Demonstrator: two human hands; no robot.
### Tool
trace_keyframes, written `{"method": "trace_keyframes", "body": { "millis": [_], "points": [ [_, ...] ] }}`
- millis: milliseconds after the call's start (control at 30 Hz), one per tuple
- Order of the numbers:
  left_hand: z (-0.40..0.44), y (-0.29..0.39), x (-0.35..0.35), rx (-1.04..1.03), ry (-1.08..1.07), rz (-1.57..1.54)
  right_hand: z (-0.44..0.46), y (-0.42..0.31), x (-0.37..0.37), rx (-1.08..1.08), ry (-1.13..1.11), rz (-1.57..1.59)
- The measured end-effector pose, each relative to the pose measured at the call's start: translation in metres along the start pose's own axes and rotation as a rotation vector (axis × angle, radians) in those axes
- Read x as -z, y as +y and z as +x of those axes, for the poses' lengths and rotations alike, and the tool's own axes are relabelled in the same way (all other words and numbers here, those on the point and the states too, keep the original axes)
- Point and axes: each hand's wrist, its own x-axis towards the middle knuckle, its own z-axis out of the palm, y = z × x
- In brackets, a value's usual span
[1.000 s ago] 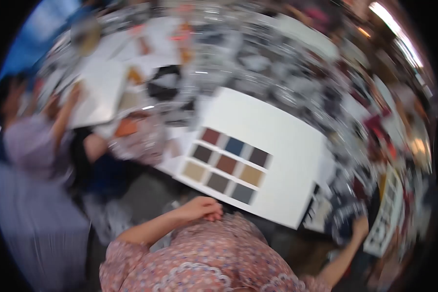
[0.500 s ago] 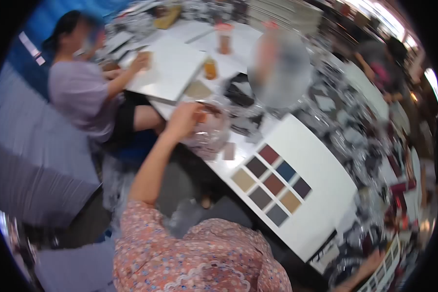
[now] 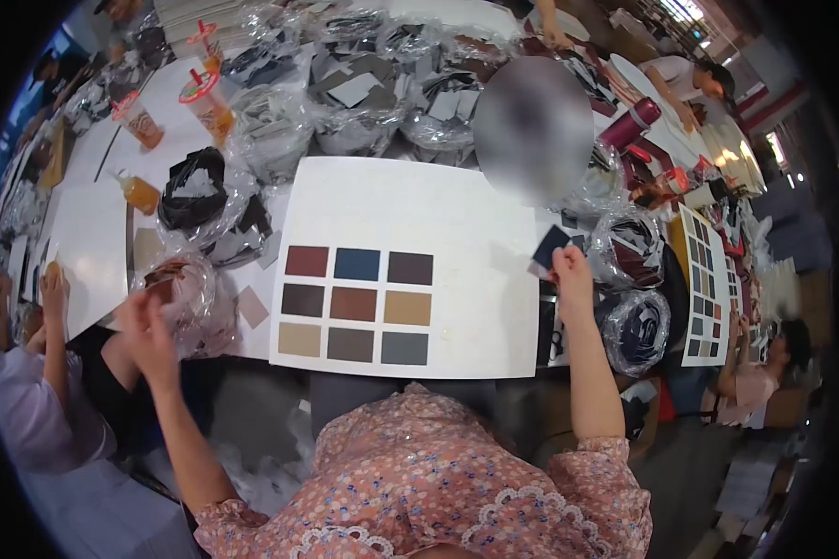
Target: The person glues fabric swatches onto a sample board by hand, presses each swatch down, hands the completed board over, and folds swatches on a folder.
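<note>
A white board (image 3: 485,279) lies in front of me, with coloured squares in three rows of three on its left part. My right hand (image 3: 571,272) pinches a dark navy swatch (image 3: 552,246) above the board's right edge. Below and right of that hand sits a plastic bag of navy pieces (image 3: 635,333). My left hand (image 3: 147,331) is blurred by motion beside a plastic bag of pinkish and brown pieces (image 3: 194,303); its fingers and anything in them cannot be made out. A loose pale pink swatch (image 3: 252,306) lies between that bag and the board.
Plastic bags of grey and dark pieces (image 3: 354,88) line the far side. Drink cups (image 3: 207,107) and a small orange bottle (image 3: 140,194) stand at left. A maroon flask (image 3: 631,124) is at far right. Other people work at both sides.
The view has swung back to the right and the board now lies square to me. My left hand has drawn back from the bag's top. My right hand has come up with a navy swatch.
</note>
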Motion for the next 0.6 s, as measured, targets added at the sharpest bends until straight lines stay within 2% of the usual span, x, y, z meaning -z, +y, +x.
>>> {"method": "trace_keyframes", "body": {
  "millis": [67,133,233,333,433,533,600],
  "points": [
    [-0.035,0.063,-0.035,0.310,-0.168,-0.185,0.005,0.007,0.000,-0.133,0.005,0.250],
    [-0.055,0.067,-0.067,0.374,-0.488,-0.473,0.006,0.015,-0.010,-0.188,-0.021,0.380],
    [-0.088,0.049,-0.096,0.608,-0.522,-0.579,-0.002,0.015,-0.024,-0.177,-0.021,0.358],
    [-0.101,0.046,-0.085,0.639,-0.388,-0.561,-0.022,0.007,-0.028,-0.161,-0.124,0.158],
    [-0.103,0.045,-0.075,0.626,-0.367,-0.634,-0.030,-0.007,-0.031,-0.047,-0.178,-0.031],
    [-0.099,0.068,-0.079,0.478,-0.183,-0.524,-0.020,0.000,-0.033,0.099,-0.211,-0.307],
    [-0.094,0.071,-0.078,0.239,-0.165,-0.226,-0.018,0.004,-0.034,0.142,-0.200,-0.348]
  ]
}}
